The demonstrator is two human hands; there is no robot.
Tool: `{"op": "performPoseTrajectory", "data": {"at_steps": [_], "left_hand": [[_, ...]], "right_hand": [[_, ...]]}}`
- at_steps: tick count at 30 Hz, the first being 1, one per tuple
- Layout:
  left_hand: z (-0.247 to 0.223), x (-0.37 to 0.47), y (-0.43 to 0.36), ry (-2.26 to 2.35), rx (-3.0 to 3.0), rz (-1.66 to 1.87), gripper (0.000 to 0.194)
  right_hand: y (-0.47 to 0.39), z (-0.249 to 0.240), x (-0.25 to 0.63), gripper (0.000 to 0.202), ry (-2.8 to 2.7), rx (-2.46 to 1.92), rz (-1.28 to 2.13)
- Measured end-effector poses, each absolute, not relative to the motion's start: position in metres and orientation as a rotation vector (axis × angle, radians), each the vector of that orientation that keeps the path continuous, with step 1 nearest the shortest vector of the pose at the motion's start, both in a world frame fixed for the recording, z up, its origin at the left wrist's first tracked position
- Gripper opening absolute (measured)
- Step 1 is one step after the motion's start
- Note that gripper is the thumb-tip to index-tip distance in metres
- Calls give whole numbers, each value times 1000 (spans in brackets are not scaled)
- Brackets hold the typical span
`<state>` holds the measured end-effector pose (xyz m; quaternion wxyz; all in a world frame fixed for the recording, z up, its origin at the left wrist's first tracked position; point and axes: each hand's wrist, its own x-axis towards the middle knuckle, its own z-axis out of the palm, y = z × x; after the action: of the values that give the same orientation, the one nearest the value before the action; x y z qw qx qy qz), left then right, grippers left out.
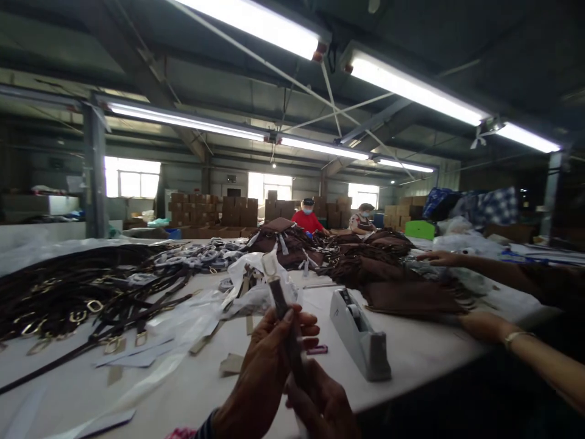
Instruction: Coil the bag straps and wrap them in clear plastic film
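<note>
A dark brown strap (280,297) with a buckle wrapped in clear plastic at its top end is held upright at the lower middle. My left hand (262,366) grips it with thumb and fingers partway down. Lower down and to the right, my right hand (322,399) is closed round the strap's lower part, somewhat blurred. A grey tape dispenser (361,338) stands on the white table (183,402) to the right of my hands. Behind the strap lies a plastic bag (244,296) with small strap pieces.
Dark straps with gold buckles (46,292) heap on the left. Brown bags (379,268) pile up at the middle and right, where another person's hands (484,326) touch one. Two masked people are across the table. A pink object (317,349) lies beside the dispenser.
</note>
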<state>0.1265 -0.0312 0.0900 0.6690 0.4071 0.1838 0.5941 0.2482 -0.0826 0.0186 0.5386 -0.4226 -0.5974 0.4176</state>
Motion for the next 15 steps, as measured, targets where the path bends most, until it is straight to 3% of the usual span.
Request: {"op": "performPoseTrajectory", "data": {"at_steps": [3, 7, 15], "left_hand": [[103, 108, -38, 574, 1061, 1349, 33], [115, 70, -32, 740, 1317, 1255, 29], [142, 16, -13, 664, 1544, 512, 35]], "right_hand": [[-79, 19, 249, 65, -1359, -911, 1173], [-92, 25, 279, 61, -1379, -1077, 1057], [-103, 68, 320, 42, -1676, -1310, 897]]}}
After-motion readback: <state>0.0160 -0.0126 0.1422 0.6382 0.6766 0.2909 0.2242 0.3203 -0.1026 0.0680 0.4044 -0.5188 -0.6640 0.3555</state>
